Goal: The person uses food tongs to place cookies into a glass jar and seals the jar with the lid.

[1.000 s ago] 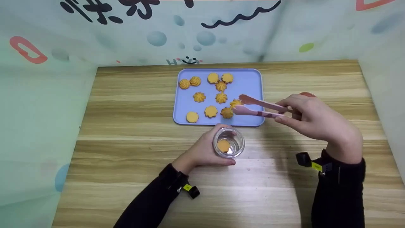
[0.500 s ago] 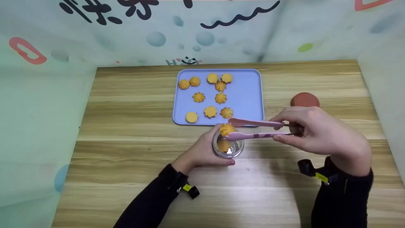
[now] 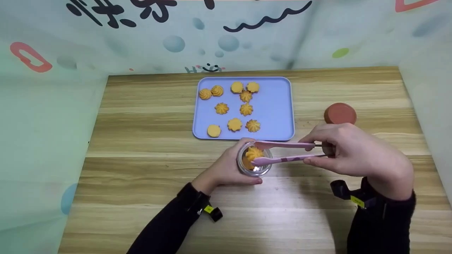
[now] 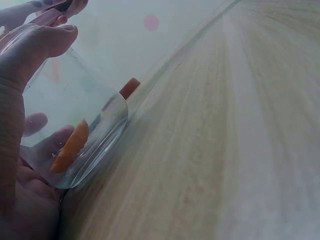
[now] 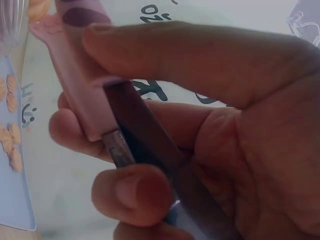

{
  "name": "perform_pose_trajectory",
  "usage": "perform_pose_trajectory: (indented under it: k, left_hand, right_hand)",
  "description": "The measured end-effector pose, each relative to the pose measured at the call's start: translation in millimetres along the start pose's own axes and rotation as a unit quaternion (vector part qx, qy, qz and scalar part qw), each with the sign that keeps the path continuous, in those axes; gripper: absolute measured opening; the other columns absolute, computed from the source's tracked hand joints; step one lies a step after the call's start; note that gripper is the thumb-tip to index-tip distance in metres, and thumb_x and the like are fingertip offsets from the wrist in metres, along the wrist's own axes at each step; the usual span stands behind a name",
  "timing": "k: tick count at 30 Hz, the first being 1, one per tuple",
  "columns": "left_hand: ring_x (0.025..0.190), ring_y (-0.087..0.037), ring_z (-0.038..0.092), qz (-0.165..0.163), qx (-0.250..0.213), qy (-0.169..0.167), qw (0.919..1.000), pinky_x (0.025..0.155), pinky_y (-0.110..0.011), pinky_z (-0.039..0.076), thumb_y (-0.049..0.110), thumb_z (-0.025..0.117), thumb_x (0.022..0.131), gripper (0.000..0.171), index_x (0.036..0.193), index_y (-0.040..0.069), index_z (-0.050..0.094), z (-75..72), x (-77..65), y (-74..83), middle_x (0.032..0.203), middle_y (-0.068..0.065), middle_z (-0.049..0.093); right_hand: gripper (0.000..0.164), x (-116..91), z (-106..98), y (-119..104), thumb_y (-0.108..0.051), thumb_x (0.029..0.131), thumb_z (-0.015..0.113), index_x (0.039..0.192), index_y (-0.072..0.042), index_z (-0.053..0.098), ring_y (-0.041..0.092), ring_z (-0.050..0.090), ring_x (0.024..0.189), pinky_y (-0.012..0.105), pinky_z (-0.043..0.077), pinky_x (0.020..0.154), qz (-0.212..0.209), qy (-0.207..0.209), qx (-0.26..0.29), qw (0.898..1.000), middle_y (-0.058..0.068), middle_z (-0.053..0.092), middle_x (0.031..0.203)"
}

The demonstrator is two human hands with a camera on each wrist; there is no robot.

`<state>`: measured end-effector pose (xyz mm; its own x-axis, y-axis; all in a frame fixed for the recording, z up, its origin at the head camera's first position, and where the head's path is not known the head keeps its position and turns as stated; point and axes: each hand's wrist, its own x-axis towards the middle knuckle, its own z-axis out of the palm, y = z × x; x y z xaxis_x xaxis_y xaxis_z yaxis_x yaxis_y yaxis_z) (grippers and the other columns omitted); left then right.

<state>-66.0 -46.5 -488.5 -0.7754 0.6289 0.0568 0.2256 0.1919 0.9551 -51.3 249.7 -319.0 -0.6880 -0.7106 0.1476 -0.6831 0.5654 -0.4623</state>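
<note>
Well, tongs (image 3: pixel 284 159) hold a cookie (image 3: pixel 254 153) over a jar (image 3: pixel 255 174).

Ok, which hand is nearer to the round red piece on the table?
Right: the right hand is just on the near side of the round red piece, overlapping its edge in the head view. The left hand is farther off to the left, gripping the jar.

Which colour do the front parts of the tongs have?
The tongs are pink there, with darker purplish patches; the head view shows it best.
</note>
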Motion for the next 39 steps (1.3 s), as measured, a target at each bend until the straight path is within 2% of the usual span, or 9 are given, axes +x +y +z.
perform_pose_trajectory:
  k: [5,10,14,19,24,32,39]
  left_hand:
    - [0.114,-0.005,0.055,-0.003,0.001,0.001,1.0,0.103,-0.028,0.047,0.046,0.089,0.055,0.094,0.132,0.036,0.036,0.7,0.0,0.2,0.123,0.014,0.056]
    - [0.115,-0.007,0.055,-0.017,-0.018,-0.006,0.9997,0.104,-0.029,0.046,0.038,0.091,0.057,0.091,0.131,0.034,0.039,-2.6,-2.0,18.4,0.124,0.011,0.056]
    - [0.114,-0.007,0.056,-0.008,-0.015,-0.009,0.9998,0.103,-0.03,0.046,0.031,0.091,0.059,0.089,0.131,0.03,0.04,-5.9,-3.6,30.9,0.124,0.005,0.058]
    - [0.113,-0.006,0.056,0.0,-0.004,-0.014,0.9999,0.103,-0.029,0.046,0.03,0.09,0.06,0.088,0.132,0.027,0.039,-7.6,-4.1,35.1,0.124,0.007,0.057]
    - [0.114,-0.005,0.056,0.001,-0.004,-0.013,0.9999,0.104,-0.028,0.046,0.03,0.09,0.06,0.089,0.132,0.026,0.039,-7.7,-3.9,34.3,0.124,0.012,0.056]
    - [0.114,-0.007,0.056,-0.003,-0.021,-0.007,0.9998,0.104,-0.03,0.045,0.031,0.091,0.059,0.088,0.131,0.028,0.04,-6.2,-3.6,29.8,0.123,0.011,0.057]
    - [0.115,-0.006,0.055,0.011,-0.008,0.003,0.9999,0.104,-0.03,0.045,0.043,0.09,0.056,0.093,0.132,0.034,0.037,0.1,0.4,2.2,0.125,0.013,0.056]
  right_hand:
    - [0.023,-0.2,2.3,-6.9,-0.028,0.079,0.077,0.099,-0.022,0.068,-0.001,0.046,0.061,0.01,0.039,0.054,0.034,-0.014,-0.013,0.999,-0.016,0.055,0.079]
    - [0.024,1.4,6.0,-15.1,-0.027,0.078,0.077,0.099,-0.021,0.068,0.001,0.045,0.061,0.015,0.04,0.053,0.071,-0.03,-0.023,0.997,-0.015,0.055,0.079]
    - [0.023,2.3,8.5,-19.1,-0.027,0.077,0.077,0.098,-0.019,0.068,0.0,0.047,0.066,0.017,0.044,0.058,0.076,-0.028,-0.036,0.996,-0.014,0.058,0.084]
    - [0.022,1.5,9.7,-22.0,-0.025,0.078,0.076,0.096,-0.017,0.068,0.0,0.048,0.071,0.019,0.047,0.063,0.076,-0.026,-0.042,0.996,-0.013,0.06,0.087]
    - [0.022,2.0,9.8,-24.0,-0.024,0.078,0.076,0.096,-0.017,0.068,0.0,0.048,0.071,0.019,0.046,0.062,0.077,-0.026,-0.042,0.996,-0.012,0.059,0.087]
    - [0.022,3.8,9.7,-25.7,-0.027,0.078,0.076,0.096,-0.019,0.068,0.001,0.047,0.068,0.018,0.044,0.059,0.082,-0.03,-0.051,0.995,-0.013,0.059,0.085]
    - [0.021,4.7,9.8,-27.3,-0.024,0.078,0.077,0.096,-0.017,0.068,0.002,0.048,0.07,0.02,0.046,0.061,0.078,-0.03,-0.046,0.995,-0.01,0.061,0.086]
